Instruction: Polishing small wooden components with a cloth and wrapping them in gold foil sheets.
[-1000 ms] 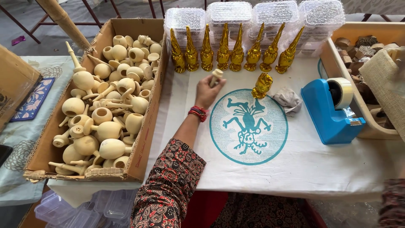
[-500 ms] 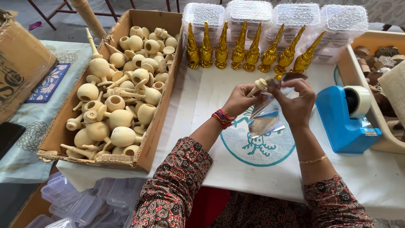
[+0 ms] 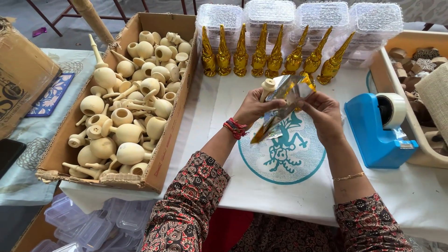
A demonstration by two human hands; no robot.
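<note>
- We see a table under a white cloth.
- We see grey floor beyond, with dark red chair legs.
- Soft, even daylight.

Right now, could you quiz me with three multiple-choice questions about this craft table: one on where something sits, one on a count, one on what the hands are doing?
1. Where is the cardboard box of plain wooden pieces?
A. left of the hands
B. right of the hands
C. behind the tape dispenser

2. How many gold-wrapped pieces stand in the row?
A. four
B. eight
C. twelve

3. What do the left hand and right hand hold?
A. nothing
B. scissors
C. gold foil around a wooden piece

Answers: A, the box lies at left; B, eight stand before the clear plastic boxes; C, both hands grip foil.
</note>
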